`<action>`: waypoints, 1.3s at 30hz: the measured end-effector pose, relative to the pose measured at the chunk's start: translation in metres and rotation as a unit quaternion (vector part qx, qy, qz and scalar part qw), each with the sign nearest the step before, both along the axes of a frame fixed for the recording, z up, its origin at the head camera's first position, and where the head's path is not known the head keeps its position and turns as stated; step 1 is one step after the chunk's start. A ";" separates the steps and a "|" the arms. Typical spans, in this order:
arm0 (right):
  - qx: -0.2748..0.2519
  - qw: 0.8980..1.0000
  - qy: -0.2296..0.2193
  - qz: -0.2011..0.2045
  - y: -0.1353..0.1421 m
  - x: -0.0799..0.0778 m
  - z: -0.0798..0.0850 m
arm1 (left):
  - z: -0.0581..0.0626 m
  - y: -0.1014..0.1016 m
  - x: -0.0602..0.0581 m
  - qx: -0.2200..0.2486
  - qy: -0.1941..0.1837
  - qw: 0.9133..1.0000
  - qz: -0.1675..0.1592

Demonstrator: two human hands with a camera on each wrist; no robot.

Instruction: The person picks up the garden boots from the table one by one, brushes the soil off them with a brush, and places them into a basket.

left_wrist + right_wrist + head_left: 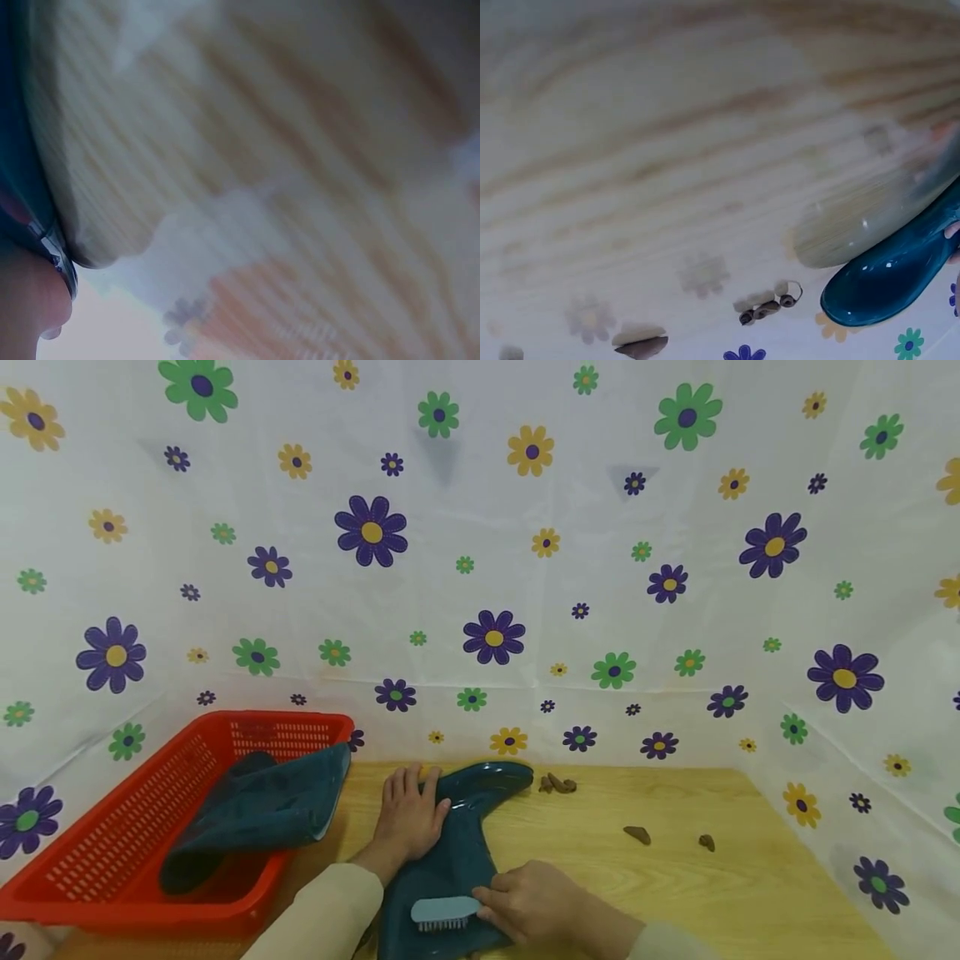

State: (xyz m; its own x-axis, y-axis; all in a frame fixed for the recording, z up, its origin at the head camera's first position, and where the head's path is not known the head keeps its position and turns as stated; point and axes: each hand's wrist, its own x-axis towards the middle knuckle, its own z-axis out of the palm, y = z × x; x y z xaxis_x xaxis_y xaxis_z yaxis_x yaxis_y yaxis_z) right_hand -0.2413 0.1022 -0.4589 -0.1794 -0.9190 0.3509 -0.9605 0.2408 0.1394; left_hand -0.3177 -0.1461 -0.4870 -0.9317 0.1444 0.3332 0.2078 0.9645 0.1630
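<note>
A glossy dark teal rubber boot (442,868) lies on its side on the wooden table, toe pointing to the far right. My left hand (408,818) grips it around the heel and ankle, thumb on the upper side. Part of the boot (19,150) shows at the edge of the left wrist view, with a fingertip beside it. My right hand (525,902) pinches the handle end of a light blue brush (444,910). Its bristles face down over the boot's shaft. In the right wrist view, the boot's toe (885,289) is visible while the brush is out of sight.
A red plastic basket (247,914) stands at the left, holding another teal boot (262,802) that leans over its side. Small brown lumps (558,783) lie beyond the toe, with another brown piece (637,835) further right. A flower-printed white sheet (480,593) encloses the table.
</note>
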 end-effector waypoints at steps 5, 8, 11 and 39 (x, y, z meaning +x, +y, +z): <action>-0.110 0.991 -0.036 -0.061 0.001 -0.002 -0.001 | 0.000 0.001 -0.001 -0.008 -0.008 1.000 0.006; -0.116 0.989 0.009 -0.096 -0.002 -0.002 -0.001 | -0.002 0.002 -0.002 -0.011 -0.002 1.000 0.006; -0.072 0.989 0.057 -0.118 -0.010 0.001 0.001 | -0.003 0.000 -0.002 -0.011 0.002 1.000 0.006; -0.106 0.994 0.009 0.009 0.005 0.005 0.011 | 0.001 0.003 0.000 -0.010 -0.016 1.000 0.005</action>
State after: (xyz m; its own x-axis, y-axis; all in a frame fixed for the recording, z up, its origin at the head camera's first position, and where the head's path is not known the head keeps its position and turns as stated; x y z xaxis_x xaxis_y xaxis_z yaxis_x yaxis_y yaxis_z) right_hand -0.2360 0.1069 -0.4477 -0.1553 -0.8267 0.5408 -0.9628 0.2491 0.1044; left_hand -0.3179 -0.1427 -0.4862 -0.9433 0.1413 0.3004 0.1929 0.9697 0.1496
